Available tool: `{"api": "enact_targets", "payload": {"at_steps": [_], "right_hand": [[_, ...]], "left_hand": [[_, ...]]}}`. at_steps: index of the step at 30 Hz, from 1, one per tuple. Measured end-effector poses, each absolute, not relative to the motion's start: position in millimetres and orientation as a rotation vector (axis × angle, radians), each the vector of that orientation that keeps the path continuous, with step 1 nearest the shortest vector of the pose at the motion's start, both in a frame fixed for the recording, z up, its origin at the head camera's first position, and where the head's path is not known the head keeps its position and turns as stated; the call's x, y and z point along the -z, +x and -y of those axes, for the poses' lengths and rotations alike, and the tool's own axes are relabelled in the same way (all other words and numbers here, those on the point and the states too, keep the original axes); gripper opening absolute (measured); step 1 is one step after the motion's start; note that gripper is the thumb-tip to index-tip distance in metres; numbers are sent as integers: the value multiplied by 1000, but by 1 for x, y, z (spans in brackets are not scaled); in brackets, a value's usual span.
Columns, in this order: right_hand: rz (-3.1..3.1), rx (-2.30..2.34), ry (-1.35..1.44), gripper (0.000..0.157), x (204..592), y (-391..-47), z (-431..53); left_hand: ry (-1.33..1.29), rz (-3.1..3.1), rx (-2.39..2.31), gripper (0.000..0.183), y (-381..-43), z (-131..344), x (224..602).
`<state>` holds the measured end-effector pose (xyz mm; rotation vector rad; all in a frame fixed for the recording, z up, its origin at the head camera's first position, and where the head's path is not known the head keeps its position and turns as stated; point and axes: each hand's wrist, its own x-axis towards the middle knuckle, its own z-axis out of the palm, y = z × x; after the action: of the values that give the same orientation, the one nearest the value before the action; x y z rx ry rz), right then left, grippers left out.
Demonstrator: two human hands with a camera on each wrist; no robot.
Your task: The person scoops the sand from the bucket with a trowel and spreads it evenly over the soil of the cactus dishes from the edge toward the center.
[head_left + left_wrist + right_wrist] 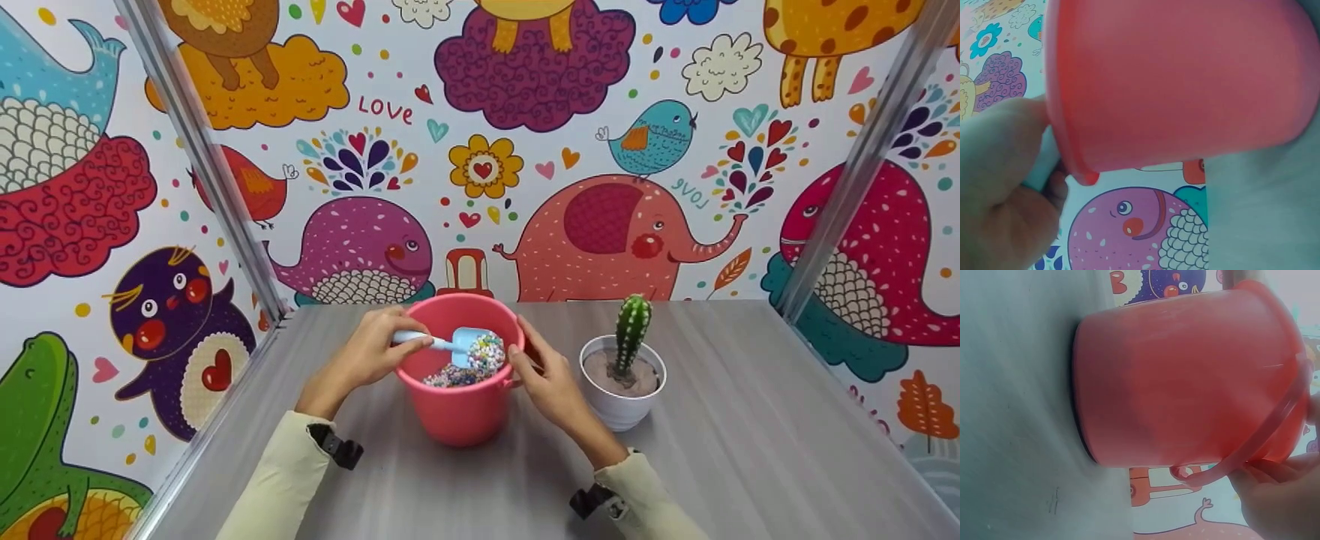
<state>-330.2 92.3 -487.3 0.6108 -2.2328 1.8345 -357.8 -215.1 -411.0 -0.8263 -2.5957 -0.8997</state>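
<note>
A pink bucket [459, 412] stands upright on the grey table, with small multicoloured beads [450, 376] inside. My left hand [379, 345] grips the handle of a light blue toy shovel [463, 346] at the bucket's left rim. The shovel's scoop carries a heap of beads and lies within the bucket's mouth. At the right rim my right hand [551, 379] holds the bucket, thumb over the edge and fingers along the outside. In the right wrist view the bucket's handle [1264, 433] hangs down its side near that hand [1286, 495].
A white pot [619, 409] with brownish soil and a green cactus [634, 334] stands close to the right of the bucket and right forearm. Behind the table [720, 450] rises a wall with cartoon animals, framed by metal posts [217, 165].
</note>
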Motion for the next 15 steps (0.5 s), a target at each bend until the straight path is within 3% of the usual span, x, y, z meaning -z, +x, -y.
{"api": "enact_targets", "payload": {"at_steps": [15], "right_hand": [[2182,-1883,591,62,489,-334,-93]], "left_hand": [[-760,2586,922,15,-351,213,413]]}}
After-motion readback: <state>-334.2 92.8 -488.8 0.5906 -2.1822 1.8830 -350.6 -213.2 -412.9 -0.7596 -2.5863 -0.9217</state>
